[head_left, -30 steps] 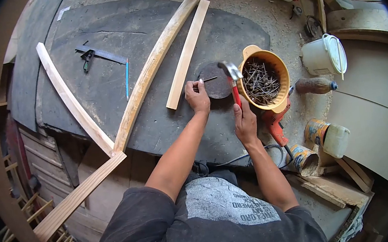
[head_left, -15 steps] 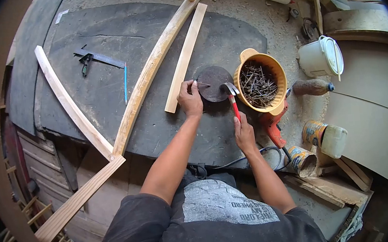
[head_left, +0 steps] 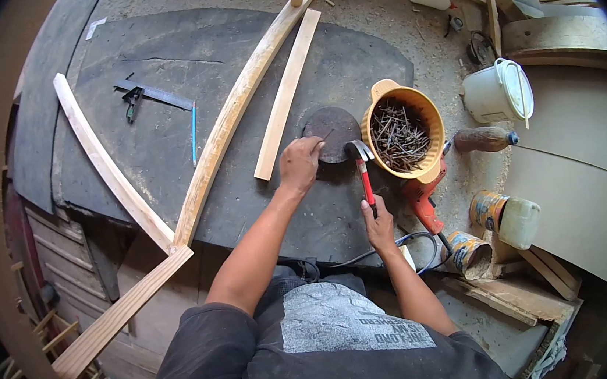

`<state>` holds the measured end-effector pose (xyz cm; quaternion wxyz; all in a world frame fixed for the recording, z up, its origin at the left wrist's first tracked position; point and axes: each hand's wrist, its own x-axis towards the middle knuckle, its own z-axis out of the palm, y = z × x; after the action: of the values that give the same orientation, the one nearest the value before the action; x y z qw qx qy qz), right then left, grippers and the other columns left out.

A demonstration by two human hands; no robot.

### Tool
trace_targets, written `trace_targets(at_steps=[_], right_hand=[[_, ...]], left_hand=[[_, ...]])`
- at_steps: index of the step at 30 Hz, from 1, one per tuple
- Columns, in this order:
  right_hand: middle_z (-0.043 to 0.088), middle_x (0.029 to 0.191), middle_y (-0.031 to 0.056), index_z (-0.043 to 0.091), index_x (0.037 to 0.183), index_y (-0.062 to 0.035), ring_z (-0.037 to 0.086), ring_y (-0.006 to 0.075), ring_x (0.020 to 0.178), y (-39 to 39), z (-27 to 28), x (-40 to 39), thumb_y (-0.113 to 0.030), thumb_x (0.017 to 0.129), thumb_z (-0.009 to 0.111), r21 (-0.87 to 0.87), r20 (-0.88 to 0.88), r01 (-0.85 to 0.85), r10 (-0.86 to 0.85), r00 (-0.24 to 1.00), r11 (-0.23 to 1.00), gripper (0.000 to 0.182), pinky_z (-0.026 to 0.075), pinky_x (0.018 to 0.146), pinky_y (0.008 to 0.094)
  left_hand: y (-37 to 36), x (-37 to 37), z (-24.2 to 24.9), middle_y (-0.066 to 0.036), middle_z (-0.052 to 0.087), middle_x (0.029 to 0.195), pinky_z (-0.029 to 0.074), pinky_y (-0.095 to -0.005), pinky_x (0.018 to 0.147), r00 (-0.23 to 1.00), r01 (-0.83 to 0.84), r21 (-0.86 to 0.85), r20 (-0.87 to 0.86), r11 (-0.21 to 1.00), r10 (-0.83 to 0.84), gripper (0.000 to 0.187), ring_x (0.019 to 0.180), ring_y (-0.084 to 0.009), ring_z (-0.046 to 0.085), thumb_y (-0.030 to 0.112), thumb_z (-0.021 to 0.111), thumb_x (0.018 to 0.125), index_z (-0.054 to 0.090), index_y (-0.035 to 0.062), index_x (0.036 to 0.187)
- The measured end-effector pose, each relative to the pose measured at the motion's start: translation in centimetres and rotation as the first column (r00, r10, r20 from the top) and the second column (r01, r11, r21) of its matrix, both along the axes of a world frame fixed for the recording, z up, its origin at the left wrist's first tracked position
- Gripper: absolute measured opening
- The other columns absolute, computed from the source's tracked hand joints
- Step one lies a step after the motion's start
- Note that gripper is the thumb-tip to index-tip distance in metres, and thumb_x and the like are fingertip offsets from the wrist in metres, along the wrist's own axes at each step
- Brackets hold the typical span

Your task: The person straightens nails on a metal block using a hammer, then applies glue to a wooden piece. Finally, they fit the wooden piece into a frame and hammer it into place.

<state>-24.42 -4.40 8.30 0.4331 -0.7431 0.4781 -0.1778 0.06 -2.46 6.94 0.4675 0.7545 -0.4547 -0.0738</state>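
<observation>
Pencil (head_left: 194,132) and pale wood strip (head_left: 288,95) lie on the table (head_left: 238,198). The left hand (head_left: 299,165) has its grip pinched on a thin nail (head_left: 328,134) above the round dark block (head_left: 331,117); I cannot tell if they touch. Next, the right hand (head_left: 379,227) has its grip wrapped round the hammer (head_left: 366,177), whose head is by the block's right edge. The yellow bowl (head_left: 436,124) of nails (head_left: 399,135) sits beside it. A crooked hit could hurt the left hand, so near the nail. A wide swing could knock the bowl over.
</observation>
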Motion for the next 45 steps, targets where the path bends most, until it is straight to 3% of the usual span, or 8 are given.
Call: trace_targets(at_steps=[16, 19, 24, 25, 30, 37, 40, 45], right_hand=[[0.057, 0.065, 0.0219, 0.058, 0.1, -0.0062, 0.061, 0.0383, 0.06, -2.8, 6.3, 5.6, -0.036, 0.099, 0.058, 0.026, -0.199, -0.151, 0.154, 0.968, 0.988, 0.03, 0.045, 0.054, 0.0426], [0.049, 0.063, -0.0048, 0.058, 0.096, -0.0033, 0.044, 0.0043, 0.051, -2.7, 11.0, 6.4, -0.034, 0.1, 0.057, -0.017, 0.353, -0.152, 0.148, 0.924, 0.988, 0.03, 0.031, 0.047, 0.0213], [0.036, 0.061, -0.0005, 0.047, 0.073, -0.0055, 0.034, 0.0111, 0.047, -2.1, 11.2, 6.3, -0.041, 0.096, 0.057, -0.176, 0.876, -0.294, 0.286, 0.389, 0.94, 0.043, 0.025, 0.042, 0.0271], [0.042, 0.058, 0.0073, 0.048, 0.073, -0.0028, 0.042, 0.0227, 0.045, -3.2, 4.4, 2.7, -0.04, 0.097, 0.057, -0.599, 0.199, -0.195, 0.38, 0.903, 0.777, 0.045, 0.032, 0.044, 0.0338], [0.054, 0.063, 0.0251, 0.056, 0.094, -0.003, 0.058, 0.0481, 0.065, -3.3, 2.4, 2.6, -0.032, 0.098, 0.058, -0.077, -0.309, -0.227, 0.194, 0.931, 0.971, 0.03, 0.043, 0.055, 0.0484], [0.051, 0.06, 0.0038, 0.053, 0.089, 0.0003, 0.05, 0.017, 0.05, -3.1, 13.9, 6.3, -0.042, 0.095, 0.062, 0.036, 0.497, -0.164, 0.125, 0.859, 0.986, 0.044, 0.037, 0.047, 0.03], [0.043, 0.061, 0.0022, 0.051, 0.086, -0.0084, 0.042, 0.02, 0.046, -2.8, 12.4, 7.0, -0.046, 0.099, 0.054, -0.324, 0.835, -0.165, 0.363, 0.413, 0.932, 0.04, 0.035, 0.045, 0.03], [0.061, 0.074, 0.0281, 0.054, 0.09, -0.004, 0.06, 0.0492, 0.076, -4.6, 1.6, 2.5, -0.036, 0.098, 0.056, -0.106, -0.255, -0.21, 0.178, 0.95, 0.972, 0.033, 0.044, 0.058, 0.0527]], left_hand=[[1.2, 2.2, -2.1, -0.004, 0.067, 0.066, 0.047, -0.0256, 0.05, 0.536, 0.08, 0.33, -0.81, 0.941, 0.238, 0.02, 0.052, -0.0081, 0.058, 0.02, 0.073, 0.088, 0.07, 0.0009, 0.08], [1.2, 2.1, -2.4, -0.003, 0.065, 0.064, 0.045, -0.0251, 0.046, 0.554, 0.094, 0.337, -0.799, 0.937, 0.232, 0.02, 0.051, -0.0074, 0.057, 0.019, 0.073, 0.089, 0.069, 0.0013, 0.08], [1.2, 2.3, -1.6, -0.003, 0.065, 0.063, 0.044, -0.0255, 0.048, 0.594, 0.095, 0.367, -0.767, 0.925, 0.243, 0.02, 0.051, -0.0076, 0.057, 0.019, 0.072, 0.089, 0.069, 0.0013, 0.079], [1.5, 2.2, -1.9, -0.003, 0.065, 0.063, 0.044, -0.0255, 0.048, 0.594, 0.101, 0.373, -0.766, 0.922, 0.245, 0.02, 0.051, -0.0076, 0.057, 0.019, 0.072, 0.089, 0.069, 0.0013, 0.079], [1.3, 2.5, -3.1, -0.002, 0.064, 0.059, 0.044, -0.0275, 0.05, 0.678, 0.116, 0.286, -0.722, 0.951, 0.135, 0.023, 0.051, -0.0086, 0.057, 0.019, 0.071, 0.09, 0.069, 0.0012, 0.075], [1.5, 2.4, -3.0, -0.001, 0.063, 0.06, 0.042, -0.028, 0.052, 0.698, 0.123, 0.353, -0.695, 0.928, 0.172, 0.028, 0.054, -0.0082, 0.054, 0.025, 0.067, 0.093, 0.068, 0.0017, 0.076], [1.3, 2.4, -3.1, -0.001, 0.063, 0.06, 0.042, -0.0281, 0.052, 0.701, 0.116, 0.351, -0.692, 0.929, 0.174, 0.029, 0.053, -0.0087, 0.055, 0.025, 0.067, 0.093, 0.068, 0.0016, 0.076], [1.2, 2.4, -3.5, -0.004, 0.066, 0.061, 0.045, -0.0293, 0.054, 0.783, 0.095, 0.336, -0.606, 0.937, 0.138, 0.027, 0.055, -0.0106, 0.06, 0.022, 0.07, 0.09, 0.069, -0.0002, 0.076]])
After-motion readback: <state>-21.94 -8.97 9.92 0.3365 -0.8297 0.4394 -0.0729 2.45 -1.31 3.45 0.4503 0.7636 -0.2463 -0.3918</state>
